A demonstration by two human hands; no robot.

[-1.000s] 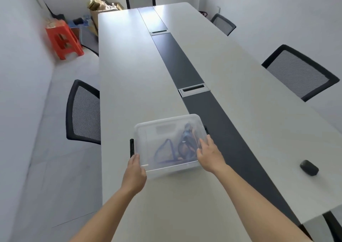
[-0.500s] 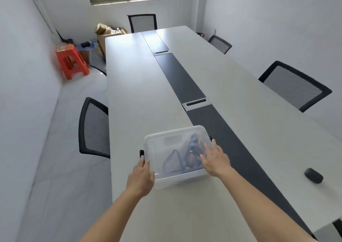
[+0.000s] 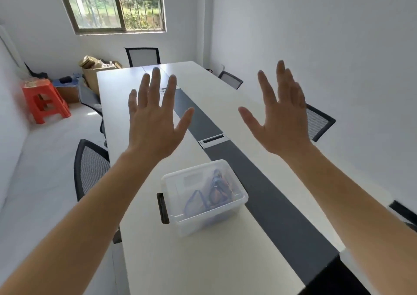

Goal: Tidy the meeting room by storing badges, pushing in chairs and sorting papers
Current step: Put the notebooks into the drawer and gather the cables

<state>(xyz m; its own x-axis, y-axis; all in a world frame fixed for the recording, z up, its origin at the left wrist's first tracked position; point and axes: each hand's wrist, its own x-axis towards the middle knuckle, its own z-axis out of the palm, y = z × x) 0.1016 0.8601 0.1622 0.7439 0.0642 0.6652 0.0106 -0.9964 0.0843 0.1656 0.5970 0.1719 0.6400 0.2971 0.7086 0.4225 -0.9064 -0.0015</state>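
Observation:
A clear plastic box (image 3: 203, 199) with a lid and black side latches stands on the long white meeting table (image 3: 140, 204). Blue badge lanyards (image 3: 215, 191) lie inside it. My left hand (image 3: 155, 116) is raised in the air above the table, fingers spread, holding nothing. My right hand (image 3: 279, 114) is raised the same way to the right, fingers spread and empty. Both hands are well above and beyond the box, touching nothing.
Black mesh chairs stand along the table: one at the left (image 3: 90, 168), one at the right (image 3: 318, 123), one at the far end (image 3: 143, 56). An orange stool (image 3: 44, 102) and cardboard boxes (image 3: 94, 73) sit in the far left corner. A dark strip (image 3: 259, 186) with cable hatches runs down the table.
Both hands have let go of the box lid and risen into the air with fingers spread. The box stays on the table. The camera has tilted up, showing the window.

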